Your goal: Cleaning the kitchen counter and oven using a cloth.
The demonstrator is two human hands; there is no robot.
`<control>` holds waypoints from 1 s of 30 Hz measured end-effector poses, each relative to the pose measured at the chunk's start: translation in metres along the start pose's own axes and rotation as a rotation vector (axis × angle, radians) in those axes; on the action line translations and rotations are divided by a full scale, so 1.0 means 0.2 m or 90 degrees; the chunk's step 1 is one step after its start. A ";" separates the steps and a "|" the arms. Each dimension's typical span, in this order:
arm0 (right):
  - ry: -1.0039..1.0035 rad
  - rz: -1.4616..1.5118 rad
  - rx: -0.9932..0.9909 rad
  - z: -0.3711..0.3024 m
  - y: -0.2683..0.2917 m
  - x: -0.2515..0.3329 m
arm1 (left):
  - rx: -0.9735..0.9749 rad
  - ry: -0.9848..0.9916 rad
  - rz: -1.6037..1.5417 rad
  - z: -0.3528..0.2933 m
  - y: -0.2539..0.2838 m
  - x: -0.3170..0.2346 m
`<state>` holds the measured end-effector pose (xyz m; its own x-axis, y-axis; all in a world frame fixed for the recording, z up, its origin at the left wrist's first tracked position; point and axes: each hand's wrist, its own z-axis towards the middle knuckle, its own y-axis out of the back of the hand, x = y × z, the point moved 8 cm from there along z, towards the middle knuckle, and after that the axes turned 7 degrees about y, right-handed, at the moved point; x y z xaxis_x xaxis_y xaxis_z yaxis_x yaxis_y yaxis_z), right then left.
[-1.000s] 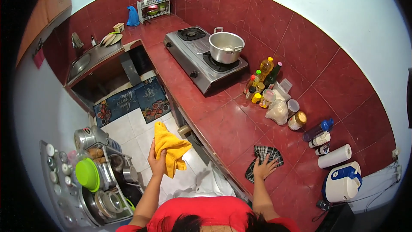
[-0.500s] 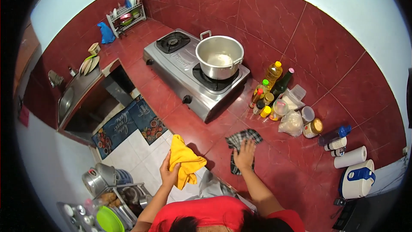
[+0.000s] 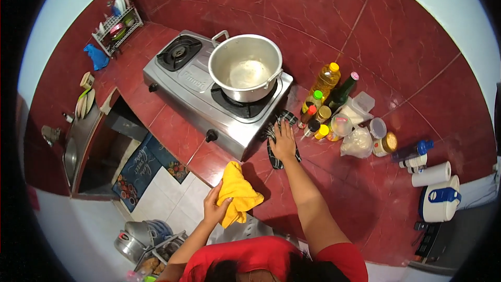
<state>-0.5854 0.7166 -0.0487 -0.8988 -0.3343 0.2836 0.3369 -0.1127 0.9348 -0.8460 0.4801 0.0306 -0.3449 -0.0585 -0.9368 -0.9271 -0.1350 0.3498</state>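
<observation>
Under my right hand (image 3: 284, 140) a black-and-white checked cloth (image 3: 276, 160) lies pressed on the red tiled counter (image 3: 334, 198), close by the right side of the stove. The fingers of that hand stretch out flat over the cloth. My left hand (image 3: 215, 204) grips a bunched yellow cloth (image 3: 238, 193) at the counter's front edge, its thumb lying across the fabric. On the silver two-burner stove (image 3: 182, 86) an open aluminium pot (image 3: 245, 68) with two handles sits over the right burner.
Right of the checked cloth stand an oil bottle (image 3: 326, 81), a green bottle (image 3: 344, 91), several small jars and a plastic bag (image 3: 357, 142). Farther right are a paper roll (image 3: 431, 174) and a white-and-blue appliance (image 3: 440, 201). A dish rack (image 3: 119, 27) stands far left.
My right hand has slid the checked cloth away from me and left, up to the stove's side. My left hand still holds the yellow cloth. The whole view has shifted.
</observation>
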 end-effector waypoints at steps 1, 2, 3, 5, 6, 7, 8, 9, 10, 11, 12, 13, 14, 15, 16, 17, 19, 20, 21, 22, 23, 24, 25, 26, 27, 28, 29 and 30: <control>-0.014 -0.003 -0.001 0.00 0.00 -0.01 | 0.020 -0.016 0.010 0.02 -0.02 -0.01; -0.015 0.011 -0.010 -0.01 0.01 -0.02 | 0.041 -0.034 0.018 0.05 -0.04 -0.02; -0.018 0.024 -0.019 -0.02 0.03 -0.02 | 0.064 -0.053 0.026 0.07 -0.06 -0.03; -0.048 0.013 -0.021 -0.10 0.04 -0.02 | 0.100 -0.063 0.018 0.11 -0.07 -0.04; -0.050 0.015 -0.014 -0.18 0.05 -0.01 | 0.123 -0.071 0.011 0.13 -0.09 -0.05; -0.048 0.019 -0.006 -0.26 0.06 0.02 | 0.137 -0.075 0.009 0.13 -0.09 -0.05; -0.050 0.018 -0.018 -0.35 0.09 0.04 | 0.150 -0.075 0.008 0.15 -0.09 -0.06; -0.063 0.012 -0.024 -0.46 0.13 0.05 | 0.163 -0.076 0.007 0.17 -0.09 -0.07; -0.082 0.020 -0.022 -0.57 0.17 0.04 | 0.175 -0.085 0.004 0.18 -0.08 -0.07; -0.101 0.027 -0.020 -0.68 0.20 0.03 | 0.197 -0.091 -0.003 0.19 -0.09 -0.07; -0.115 0.018 -0.029 -0.79 0.24 0.01 | 0.223 -0.099 -0.011 0.21 -0.10 -0.07; -0.173 -0.009 -0.048 -0.90 0.29 -0.03 | 0.237 -0.109 -0.016 0.24 -0.11 -0.09; -0.230 -0.034 -0.067 -1.02 0.33 -0.07 | 0.255 -0.128 -0.010 0.25 -0.12 -0.11; -0.245 -0.044 -0.076 -1.12 0.36 -0.09 | 0.274 -0.147 -0.004 0.27 -0.13 -0.13; -0.312 -0.072 -0.070 -1.24 0.37 -0.14 | 0.289 -0.158 -0.009 0.28 -0.14 -0.14; -0.378 -0.099 -0.063 -1.34 0.37 -0.17 | 0.296 -0.165 -0.017 0.29 -0.15 -0.15; -0.435 -0.128 -0.100 -1.52 0.39 -0.14 | 0.316 -0.180 -0.030 0.30 -0.16 -0.17; -0.478 -0.149 -0.129 -1.60 0.41 -0.13 | 0.333 -0.175 -0.033 0.31 -0.17 -0.18; -0.491 -0.158 -0.136 -1.65 0.40 -0.10 | 0.350 -0.170 -0.036 0.31 -0.17 -0.19; -0.535 -0.169 -0.137 -1.70 0.40 -0.08 | 0.365 -0.179 -0.041 0.31 -0.18 -0.21; -0.578 -0.180 -0.138 -1.74 0.39 -0.06 | 0.370 -0.196 -0.035 0.32 -0.18 -0.22; -0.602 -0.178 -0.156 -1.76 0.38 -0.04 | 0.375 -0.213 -0.029 0.32 -0.19 -0.24; -0.615 -0.186 -0.163 -1.75 0.35 0.00 | 0.389 -0.220 -0.034 0.31 -0.20 -0.25; -0.637 -0.191 -0.178 -1.74 0.33 0.04 | 0.404 -0.209 -0.046 0.31 -0.21 -0.24; -0.658 -0.196 -0.193 -1.73 0.31 0.08 | 0.419 -0.198 -0.058 0.31 -0.22 -0.24; -0.643 -0.175 -0.179 -1.67 0.29 0.15 | 0.422 -0.220 -0.051 0.31 -0.23 -0.24; -0.626 -0.154 -0.164 -1.61 0.27 0.23 | 0.430 -0.225 -0.054 0.30 -0.23 -0.25; -0.577 -0.160 -0.142 -1.55 0.24 0.31 | 0.439 -0.235 -0.060 0.30 -0.24 -0.28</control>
<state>-0.5374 0.3997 -0.0518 -0.7955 0.5624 0.2254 0.0666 -0.2886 0.9551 -0.7903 0.5483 0.0652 -0.1750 0.2707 -0.9466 -0.7951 0.5283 0.2980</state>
